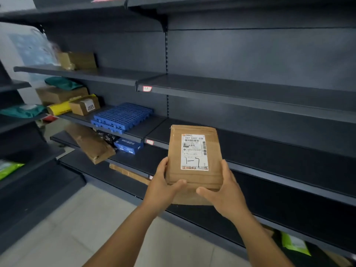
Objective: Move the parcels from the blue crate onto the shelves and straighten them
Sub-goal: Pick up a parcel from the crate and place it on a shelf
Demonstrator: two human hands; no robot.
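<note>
Head view, lower centre of the frame: the left hand (163, 186) and the right hand (224, 191) together hold a flat brown paper parcel (174, 160) upright by its lower edge, each thumb laid across the front face and the fingers wrapped behind the sides. A white shipping label (194, 152) with barcodes and a handwritten mark faces the camera, right way up. The parcel is held in front of dark metal shelves (250, 87) that run across the whole frame; behind and beside it the right-hand bays show bare boards, with small red-and-white tags (147, 88) on two shelf edges. To the left of centre, a stack of blue plastic grid panels (123, 116) lies flat on a middle shelf, and just left of it sit a small cardboard box (84, 106), a yellow package (58, 108) and a larger cardboard box (61, 94) topped by a green bag (62, 82). On the shelf below, a long brown parcel (90, 142) leans tilted beside a blue carton (129, 146). In the upper left another cardboard box (78, 60) rests on a higher shelf. At the lower right a green-and-white pouch (294, 243) lies on the bottom shelf. Pale floor tiles (77, 218) fill the lower left.
</note>
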